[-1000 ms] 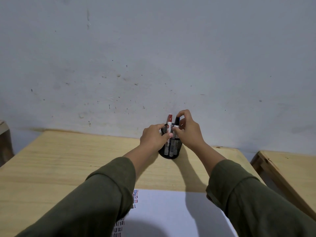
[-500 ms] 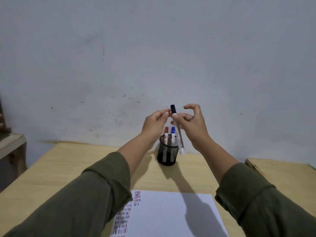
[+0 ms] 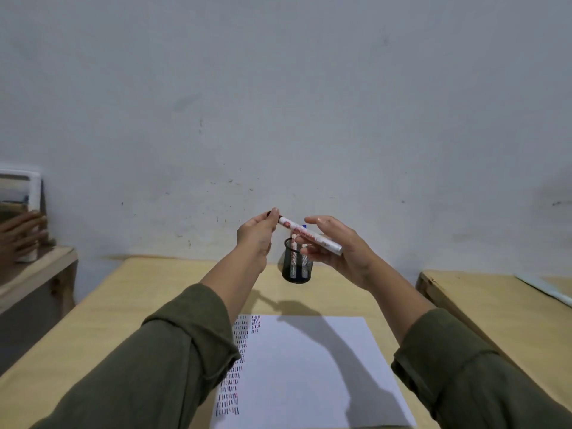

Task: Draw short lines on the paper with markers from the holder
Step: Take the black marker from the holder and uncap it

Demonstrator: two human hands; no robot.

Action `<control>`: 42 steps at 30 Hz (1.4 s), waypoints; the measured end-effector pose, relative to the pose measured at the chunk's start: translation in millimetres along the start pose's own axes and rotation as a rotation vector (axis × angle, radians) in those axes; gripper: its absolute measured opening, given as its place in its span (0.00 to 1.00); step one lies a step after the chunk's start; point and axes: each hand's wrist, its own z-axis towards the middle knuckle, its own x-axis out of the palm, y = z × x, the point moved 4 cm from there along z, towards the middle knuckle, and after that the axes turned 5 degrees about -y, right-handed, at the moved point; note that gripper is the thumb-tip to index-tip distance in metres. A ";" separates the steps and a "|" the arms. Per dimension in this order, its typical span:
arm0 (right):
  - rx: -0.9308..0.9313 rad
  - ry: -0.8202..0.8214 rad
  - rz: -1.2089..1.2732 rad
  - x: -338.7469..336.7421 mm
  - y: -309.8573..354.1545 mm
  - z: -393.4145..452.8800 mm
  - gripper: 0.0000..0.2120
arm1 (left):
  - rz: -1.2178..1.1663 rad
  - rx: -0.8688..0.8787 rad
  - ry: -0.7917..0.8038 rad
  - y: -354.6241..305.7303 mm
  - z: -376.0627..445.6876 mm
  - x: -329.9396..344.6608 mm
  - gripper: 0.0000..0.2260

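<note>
A white marker (image 3: 309, 236) with a black cap lies tilted in the air above the black mesh holder (image 3: 296, 267). My right hand (image 3: 340, 249) grips its barrel. My left hand (image 3: 257, 236) pinches the black cap end between thumb and fingers. Two more markers stand in the holder, one with a blue cap. The white paper (image 3: 309, 373) lies on the wooden table (image 3: 123, 320) near me, with columns of short black, red and blue lines along its left side.
A grey wall rises behind the table. A second wooden table (image 3: 501, 311) stands at the right. At the far left, another person's hand (image 3: 18, 233) rests on a low shelf by a white frame.
The black-capped marker came up out of the holder in my right hand and tilted from upright to nearly level. My left hand moved from the holder to its cap.
</note>
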 end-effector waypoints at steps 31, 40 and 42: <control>-0.065 -0.122 0.443 37.3 -43.7 -1.4 0.10 | -0.139 0.092 0.044 21.7 -29.5 -23.6 0.09; -0.098 -0.048 0.259 44.8 -69.1 -0.2 0.11 | -0.045 -0.058 -0.111 40.9 -16.6 -47.0 0.09; -0.099 -0.033 0.193 46.7 -74.5 -1.2 0.10 | -0.030 -0.094 -0.150 43.9 -16.7 -53.7 0.12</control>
